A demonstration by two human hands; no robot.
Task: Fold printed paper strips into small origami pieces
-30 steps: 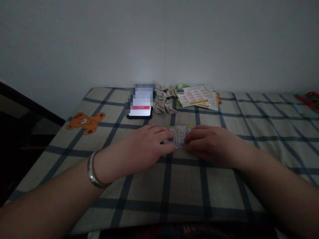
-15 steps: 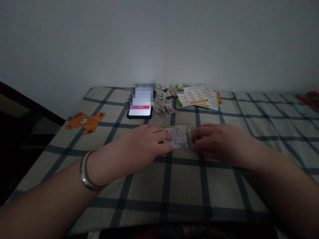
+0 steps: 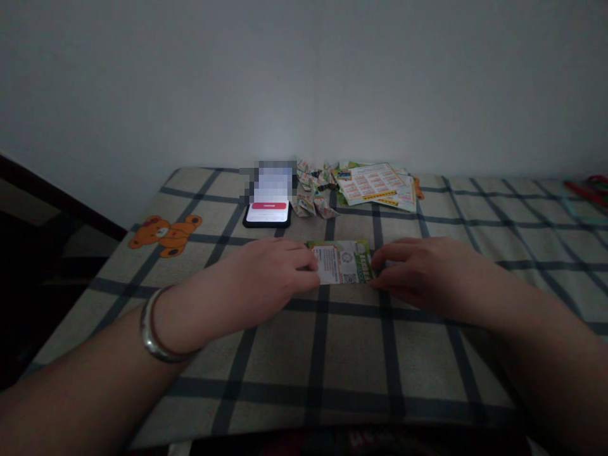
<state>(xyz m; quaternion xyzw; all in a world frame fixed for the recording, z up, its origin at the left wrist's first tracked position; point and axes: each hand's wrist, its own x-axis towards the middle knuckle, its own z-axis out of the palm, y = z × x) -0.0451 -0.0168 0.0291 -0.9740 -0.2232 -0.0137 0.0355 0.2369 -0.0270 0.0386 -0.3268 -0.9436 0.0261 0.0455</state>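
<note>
A small printed paper leaflet (image 3: 342, 263), white and green with a square code on it, lies between my hands on the checked cloth. My left hand (image 3: 270, 272) is closed on its left edge, with the fingertips and thumb near its surface. At the right edge, the fingers and thumb of my right hand (image 3: 422, 269) pinch the paper's end. The fingers cover both ends of the leaflet. A metal bangle (image 3: 151, 329) circles my left wrist.
A lit phone (image 3: 268, 215) lies near the wall. Beside it are crumpled or folded printed papers (image 3: 313, 193) and a stack of printed cards (image 3: 373, 183). A red object (image 3: 589, 193) sits at the far right. The checked tablecloth (image 3: 351, 354) has a printed bear.
Both hands have shifted slightly outward, my left hand to the left and my right hand a little right. More of the leaflet's printed face now shows between them.
</note>
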